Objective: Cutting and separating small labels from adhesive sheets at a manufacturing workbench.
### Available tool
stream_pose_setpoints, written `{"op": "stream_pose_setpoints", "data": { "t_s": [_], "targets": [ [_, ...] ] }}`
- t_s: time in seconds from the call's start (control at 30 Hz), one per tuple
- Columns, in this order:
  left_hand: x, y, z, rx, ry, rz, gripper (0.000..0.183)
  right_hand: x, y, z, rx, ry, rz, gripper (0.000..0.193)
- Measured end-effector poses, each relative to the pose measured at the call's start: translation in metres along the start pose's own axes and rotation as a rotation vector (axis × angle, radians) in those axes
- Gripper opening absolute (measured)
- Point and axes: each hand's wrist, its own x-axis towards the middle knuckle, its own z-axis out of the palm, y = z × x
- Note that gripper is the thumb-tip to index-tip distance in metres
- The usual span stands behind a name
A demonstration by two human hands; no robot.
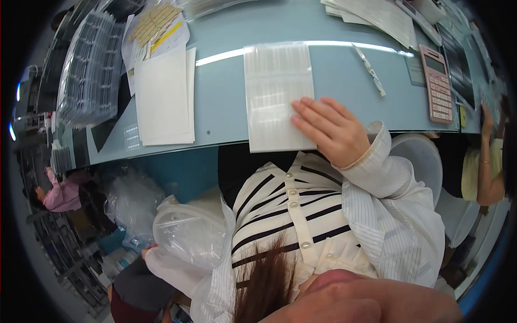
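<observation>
A flat, whitish, glossy rectangular piece [277, 99] with faint rows across it lies at the table's near edge, slightly overhanging it. My right hand [331, 126] rests flat on its lower right part, fingers stretched out and nothing gripped. Down at my left side, below table height, only a bit of my left hand [149, 249] shows past the white sleeve. It is beside a whitish bin [160, 229] lined with clear plastic and a bunch of clear plastic bags [132, 202]. Its fingers are too hidden to tell whether they hold anything.
White paper sheets [164, 99] and a tall stack of clear plastic trays [91, 70] stand on the left. A patterned pen-like item [370, 71] and a pink calculator [437, 83] lie on the right. Another bin [417, 156] is below the right edge. Other people sit at both sides.
</observation>
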Motion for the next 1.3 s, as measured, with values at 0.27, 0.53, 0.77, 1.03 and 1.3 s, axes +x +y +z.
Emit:
{"op": "stream_pose_setpoints", "data": {
  "t_s": [0.27,0.53,0.77,1.03,1.3],
  "targets": [
    [0.011,0.279,-0.116,-0.536,0.273,0.493,0.028,-0.008,-0.004,-0.018,0.004,0.218,-0.191,0.026],
    [-0.037,0.524,-0.185,-0.763,0.176,1.256,0.007,0.015,0.020,-0.091,-0.407,0.368,0.084,0.027],
    [-0.055,0.636,-0.197,-0.769,0.107,1.427,0.008,0.039,0.133,-0.055,-0.462,0.393,0.386,0.073],
    [-0.013,0.706,-0.140,-0.737,0.284,1.585,0.035,-0.024,0.175,-0.048,-0.388,0.025,0.574,0.075],
    [0.006,0.735,-0.111,-0.704,0.171,1.551,0.055,-0.014,0.211,-0.056,-0.146,-0.127,0.502,0.061]
  ]
}}
